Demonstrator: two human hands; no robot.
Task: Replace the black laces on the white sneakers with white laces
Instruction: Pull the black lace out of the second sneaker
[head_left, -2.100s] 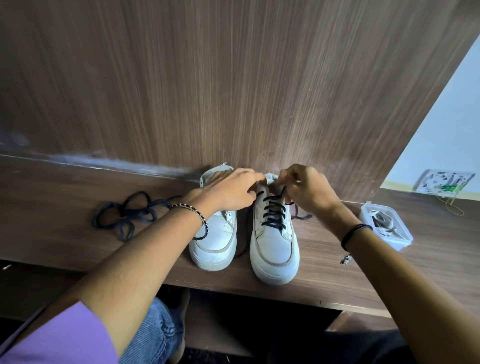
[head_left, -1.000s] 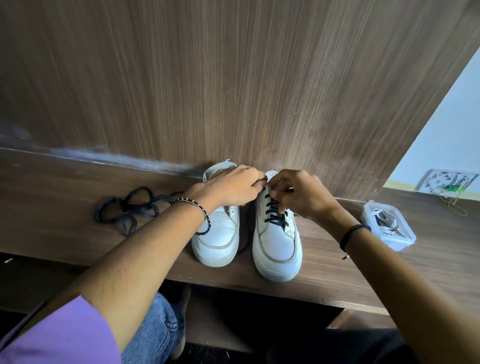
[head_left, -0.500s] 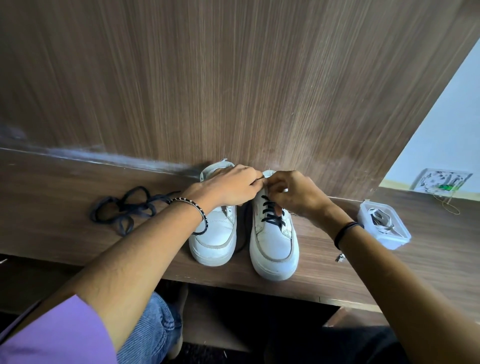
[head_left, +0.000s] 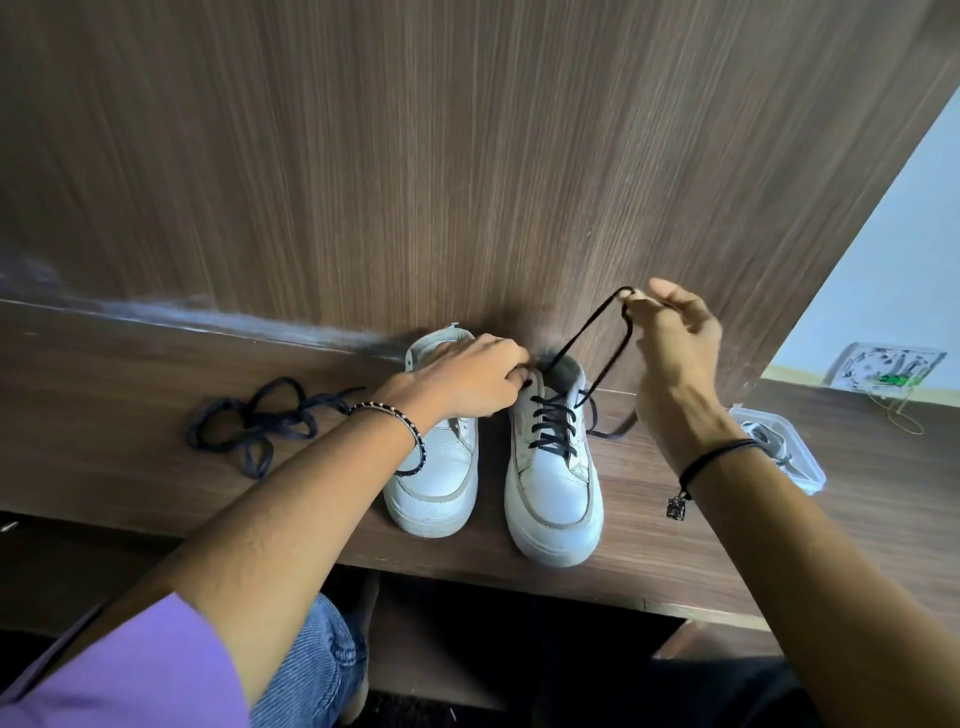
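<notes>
Two shoes stand side by side on the wooden ledge (head_left: 104, 457): the left sneaker (head_left: 436, 488) unlaced, the right sneaker (head_left: 553, 493) threaded with a black lace (head_left: 553, 426). Your right hand (head_left: 675, 353) pinches a loop of that lace raised above the shoe, while your left hand (head_left: 467, 379) grips the right sneaker's top edge. A loose lace (head_left: 248, 415) lies further left.
</notes>
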